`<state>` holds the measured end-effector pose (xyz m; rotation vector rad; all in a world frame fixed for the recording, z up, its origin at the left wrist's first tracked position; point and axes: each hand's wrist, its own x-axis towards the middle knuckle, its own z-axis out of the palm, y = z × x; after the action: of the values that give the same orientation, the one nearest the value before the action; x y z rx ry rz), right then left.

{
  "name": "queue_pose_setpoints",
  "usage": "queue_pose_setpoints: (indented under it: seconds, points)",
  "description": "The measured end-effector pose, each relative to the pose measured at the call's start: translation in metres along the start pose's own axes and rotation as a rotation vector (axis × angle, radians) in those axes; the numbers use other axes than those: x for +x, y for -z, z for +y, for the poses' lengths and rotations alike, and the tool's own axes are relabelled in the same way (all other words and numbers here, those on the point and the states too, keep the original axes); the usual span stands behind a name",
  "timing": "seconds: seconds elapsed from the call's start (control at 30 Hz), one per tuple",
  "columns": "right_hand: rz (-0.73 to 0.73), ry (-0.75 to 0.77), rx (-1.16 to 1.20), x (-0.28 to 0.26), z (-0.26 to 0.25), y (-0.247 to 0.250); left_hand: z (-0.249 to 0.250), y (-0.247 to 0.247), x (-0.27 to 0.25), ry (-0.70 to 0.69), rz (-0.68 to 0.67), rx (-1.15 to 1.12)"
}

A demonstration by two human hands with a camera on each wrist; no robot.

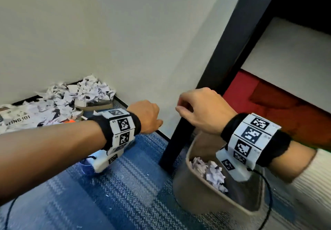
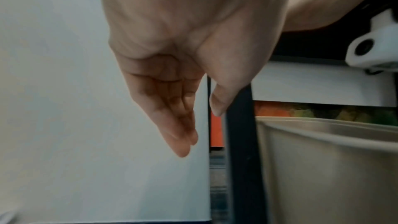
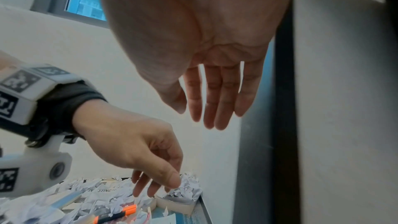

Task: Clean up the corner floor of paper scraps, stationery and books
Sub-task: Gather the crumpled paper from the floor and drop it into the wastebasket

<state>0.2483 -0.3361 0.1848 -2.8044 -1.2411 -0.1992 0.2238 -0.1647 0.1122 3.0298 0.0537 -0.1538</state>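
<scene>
Crumpled white paper scraps are heaped in the floor corner, over a book and a second book. The scraps also show in the right wrist view, with orange markers lying among them. A beige bin by the black table leg holds some scraps. My left hand hangs left of the leg, fingers straight and empty. My right hand hovers above the bin, fingers straight and holding nothing.
The white walls meet at the corner behind the pile. A black table frame with a red and orange surface beneath it stands on the right. Blue patterned carpet lies between the pile and the bin.
</scene>
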Motion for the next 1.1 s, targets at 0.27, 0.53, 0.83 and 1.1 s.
queue_pose_setpoints:
  seconds: [0.27, 0.53, 0.83, 1.1]
  points:
    - [-0.063, 0.111, -0.172, 0.099, -0.113, -0.023, -0.17, 0.007, -0.028, 0.244, -0.021, 0.048]
    - [-0.219, 0.186, -0.254, 0.205, -0.219, -0.064, -0.292, -0.017, -0.064, 0.387, -0.074, 0.009]
    - [-0.463, 0.26, -0.082, 0.233, -0.205, -0.175, -0.332, -0.095, -0.072, 0.298, -0.221, 0.057]
    - [-0.603, 0.335, 0.009, 0.268, -0.196, -0.305, -0.359, -0.171, -0.073, 0.419, -0.079, -0.007]
